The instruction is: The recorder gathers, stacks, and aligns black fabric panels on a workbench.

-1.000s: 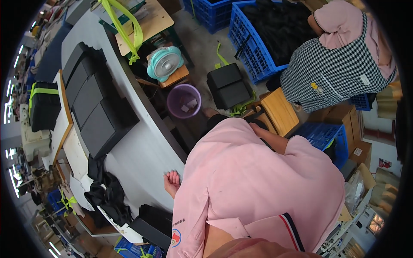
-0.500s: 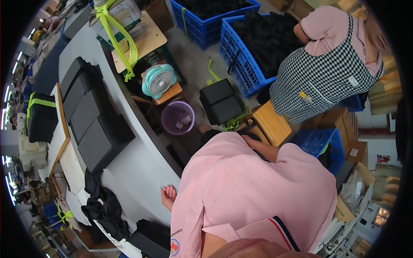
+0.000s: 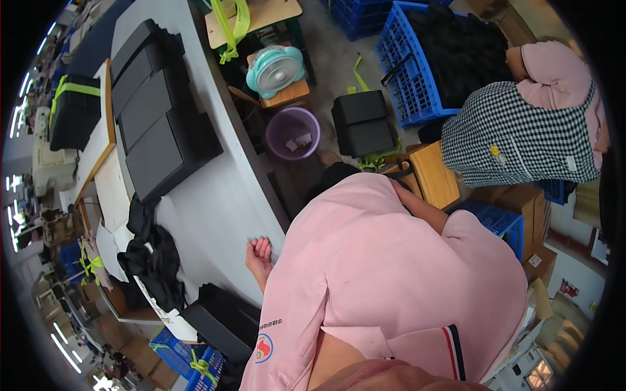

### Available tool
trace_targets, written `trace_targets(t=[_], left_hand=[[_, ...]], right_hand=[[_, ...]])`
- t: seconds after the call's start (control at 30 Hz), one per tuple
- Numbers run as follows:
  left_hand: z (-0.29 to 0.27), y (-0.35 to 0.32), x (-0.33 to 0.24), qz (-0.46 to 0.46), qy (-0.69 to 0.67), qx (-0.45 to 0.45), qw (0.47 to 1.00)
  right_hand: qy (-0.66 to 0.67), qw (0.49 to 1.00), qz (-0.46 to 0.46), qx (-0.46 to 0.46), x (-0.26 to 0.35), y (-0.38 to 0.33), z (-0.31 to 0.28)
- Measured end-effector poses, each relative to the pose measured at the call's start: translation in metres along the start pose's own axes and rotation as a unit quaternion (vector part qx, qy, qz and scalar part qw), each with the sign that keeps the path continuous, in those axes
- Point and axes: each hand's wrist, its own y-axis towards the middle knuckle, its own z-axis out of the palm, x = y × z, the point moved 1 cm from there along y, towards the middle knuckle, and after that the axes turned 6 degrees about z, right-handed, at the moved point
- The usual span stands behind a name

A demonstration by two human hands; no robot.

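Observation:
My left hand (image 3: 259, 253) lies on the grey tabletop (image 3: 218, 244) near its edge, beside my pink shirt. Its fingers are curled in, and nothing shows in them. My right forearm (image 3: 420, 210) runs down toward my lap; the hand at its end is hidden behind the shirt. Farther up the table lies an overlapping stack of black, boxy pieces (image 3: 160, 127). A crumpled heap of black fabric (image 3: 153, 260) sits left of my left hand, and more black pieces (image 3: 222, 322) are at the near end of the table.
Beyond the table edge stand a purple bucket (image 3: 293, 133) with scraps inside, a turquoise fan (image 3: 275, 70) and a black bundle (image 3: 364, 122) on the floor. A blue crate (image 3: 407, 65) holds black pieces. At the right a co-worker in a checked apron (image 3: 515, 140) bends beside a wooden stool (image 3: 435, 176).
The whole view has shifted, so the table, fan, bucket and crate sit higher and farther right in the picture. My left hand stays curled at the table edge.

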Motion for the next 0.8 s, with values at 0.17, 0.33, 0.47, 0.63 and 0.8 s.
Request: trace_targets(t=[0.17, 0.33, 0.47, 0.63, 0.8], left_hand=[[-0.003, -0.006, 0.000, -0.006, 0.008, -0.024, 1.000], [0.005, -0.007, -0.003, -0.012, 0.026, -0.039, 0.999], [0.008, -0.005, -0.004, -0.016, 0.035, -0.059, 0.997], [0.004, -0.003, -0.013, -0.038, 0.061, -0.068, 0.995], [0.001, 0.002, -0.015, -0.064, 0.052, -0.051, 0.995]], right_hand=[[-0.163, 0.986, 0.002, -0.016, 0.038, -0.027, 0.028], [-0.370, 0.924, -0.088, -0.032, 0.053, -0.032, 0.040], [-0.463, 0.879, -0.102, -0.050, 0.063, -0.031, 0.047], [-0.347, 0.936, 0.006, -0.066, 0.061, -0.028, 0.056], [-0.408, 0.911, 0.001, -0.064, 0.048, -0.010, 0.057]])
